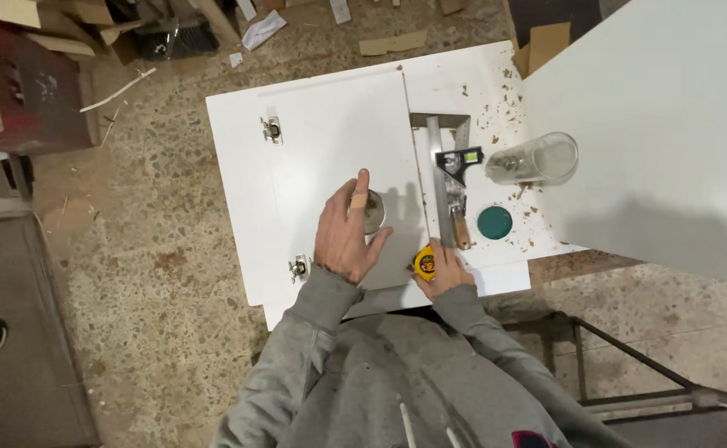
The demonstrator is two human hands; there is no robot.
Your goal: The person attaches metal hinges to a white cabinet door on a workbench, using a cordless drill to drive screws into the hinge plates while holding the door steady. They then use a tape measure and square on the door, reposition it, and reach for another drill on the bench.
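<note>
Two hinges (272, 129) sit at the left edge of a white door panel (330, 133) lying on the desk (480, 83). The left hand (345, 232) lies flat and open over a metal cup (374, 211), hiding most of it. The right hand (445, 272) is closed on a yellow tape (425, 263). Right of them lie a square (451, 170), a teal lid (495, 222) and a clear jar (538, 159) on its side.

Showing white on the cabinet door (330, 141), yellow on the tape measure (424, 263), teal on the round lid (495, 222) — grey on the sleeves (314, 311), speckled brown on the floor (164, 249).
</note>
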